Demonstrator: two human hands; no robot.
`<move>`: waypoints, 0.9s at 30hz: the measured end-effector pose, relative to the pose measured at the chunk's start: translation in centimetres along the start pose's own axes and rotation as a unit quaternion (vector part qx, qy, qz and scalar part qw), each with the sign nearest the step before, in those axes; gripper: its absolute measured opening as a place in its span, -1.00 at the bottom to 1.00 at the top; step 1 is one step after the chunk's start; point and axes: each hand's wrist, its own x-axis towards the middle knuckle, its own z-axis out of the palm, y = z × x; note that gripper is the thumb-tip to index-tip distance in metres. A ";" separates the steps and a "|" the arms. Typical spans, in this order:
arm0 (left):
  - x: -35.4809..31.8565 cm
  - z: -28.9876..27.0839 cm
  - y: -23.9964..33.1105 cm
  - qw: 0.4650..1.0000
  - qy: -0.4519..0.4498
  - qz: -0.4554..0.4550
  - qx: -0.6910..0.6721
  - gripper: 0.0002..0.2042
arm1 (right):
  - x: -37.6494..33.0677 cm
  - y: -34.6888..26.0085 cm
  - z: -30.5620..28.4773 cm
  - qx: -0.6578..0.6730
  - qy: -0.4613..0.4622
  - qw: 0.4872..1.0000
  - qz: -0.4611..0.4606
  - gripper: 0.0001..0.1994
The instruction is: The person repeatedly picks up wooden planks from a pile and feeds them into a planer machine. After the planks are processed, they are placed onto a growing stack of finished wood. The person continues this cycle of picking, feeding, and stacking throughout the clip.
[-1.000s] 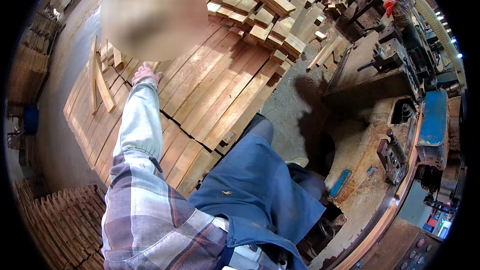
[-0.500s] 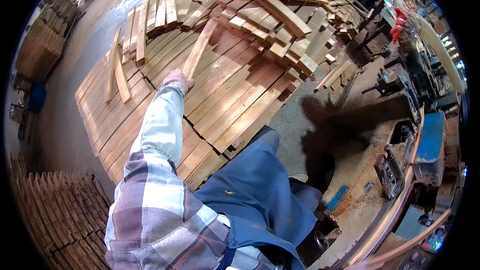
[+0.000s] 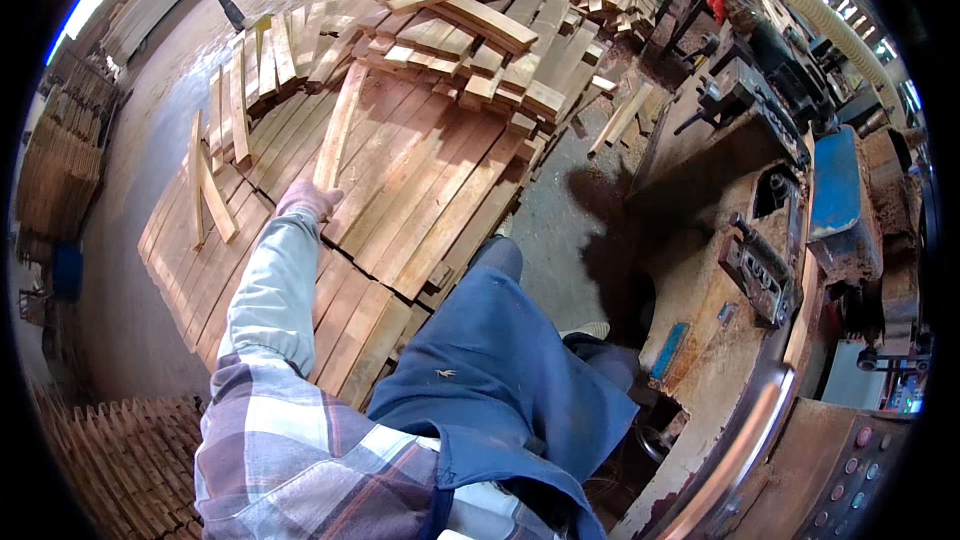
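Note:
My left hand [image 3: 312, 201] is closed at the near end of a pale wooden plank [image 3: 342, 125]. That plank lies slanting on a low, wide stack of boards [image 3: 430, 175], its far end near a heap of loose planks. My left arm reaches forward in a plaid sleeve with a light cover over the forearm. I cannot see my right hand. At the lower right, a wooden strip [image 3: 735, 455], smeared by motion, lies along the metal edge of a machine table [image 3: 700, 340].
Loose planks [image 3: 470, 40] are heaped at the stack's far side. Two short boards [image 3: 208, 185] lie crossed at its left. A woodworking machine with a blue housing [image 3: 840, 195] and a button panel [image 3: 845, 480] stands at the right. More stacked wood [image 3: 120, 460] is at the lower left.
The whole view has turned, shifting the stack left. My left hand stays at the plank's near end. At right, the wooden strip has swung onto the machine table's edge. The person in red has left view.

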 end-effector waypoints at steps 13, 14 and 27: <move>-12.8 1.9 -14.8 0.794 -0.212 0.038 -0.569 -0.66 | 23.1 -6.0 2.5 -0.061 0.015 0.994 -0.085 -0.49; -14.1 3.9 -15.5 0.804 -0.178 0.128 -0.552 -0.67 | 26.5 -5.1 4.5 -0.055 0.026 0.994 -0.091 -0.49; -39.7 9.6 13.2 0.618 -0.499 0.409 -0.449 -0.49 | 20.5 -28.4 -1.4 0.557 -0.121 0.772 -0.282 -0.20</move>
